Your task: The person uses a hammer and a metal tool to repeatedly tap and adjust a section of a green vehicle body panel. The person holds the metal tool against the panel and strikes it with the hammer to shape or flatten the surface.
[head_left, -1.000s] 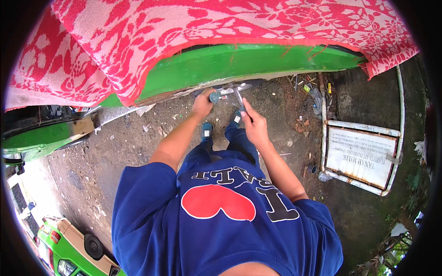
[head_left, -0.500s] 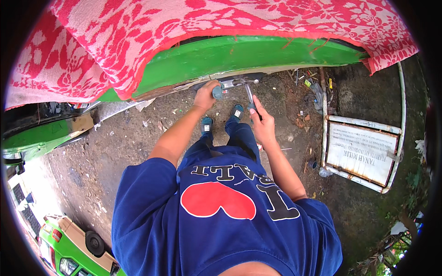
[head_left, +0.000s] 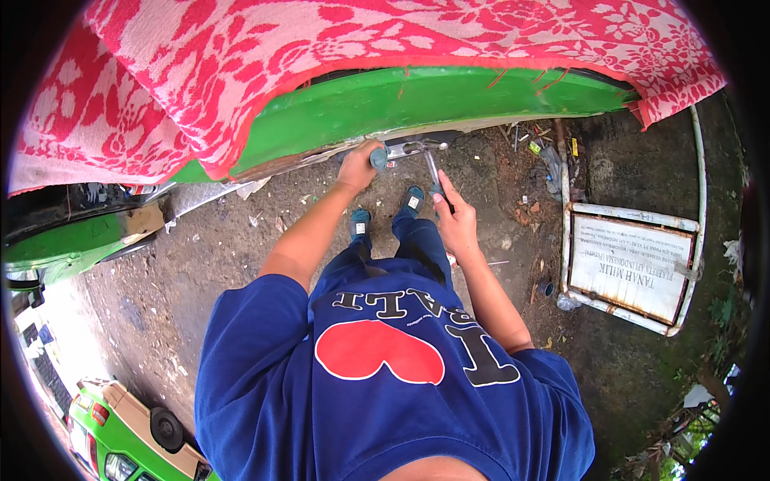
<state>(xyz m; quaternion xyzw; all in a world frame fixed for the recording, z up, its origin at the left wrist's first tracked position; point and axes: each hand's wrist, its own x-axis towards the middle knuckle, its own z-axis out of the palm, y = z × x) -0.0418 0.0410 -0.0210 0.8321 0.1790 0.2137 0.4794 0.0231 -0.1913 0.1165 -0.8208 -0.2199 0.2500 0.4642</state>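
Note:
My left hand point(head_left: 360, 166) is closed round the blue-grey round grip point(head_left: 378, 158) of a tool. A silvery metal piece point(head_left: 399, 150) lies beside that grip, low along the green car body panel point(head_left: 345, 103); whether it belongs to the tool I cannot tell. My right hand point(head_left: 457, 224) is closed on the dark handle of a hammer point(head_left: 431, 167). The hammer's metal head is up at the panel's lower edge, to the right of the metal piece. Whether the head touches anything is not clear.
A red-and-pink floral cloth point(head_left: 361, 32) drapes over the car. To the right lies a rusty white metal-framed sign point(head_left: 630, 260). Litter point(head_left: 548, 164) is scattered on the dirt ground near it. Another green vehicle point(head_left: 132, 433) stands at lower left. My feet point(head_left: 361, 220) are below my hands.
The hammer head has shifted slightly down and left, and my right hand has moved a little with it. My left hand stays almost in place.

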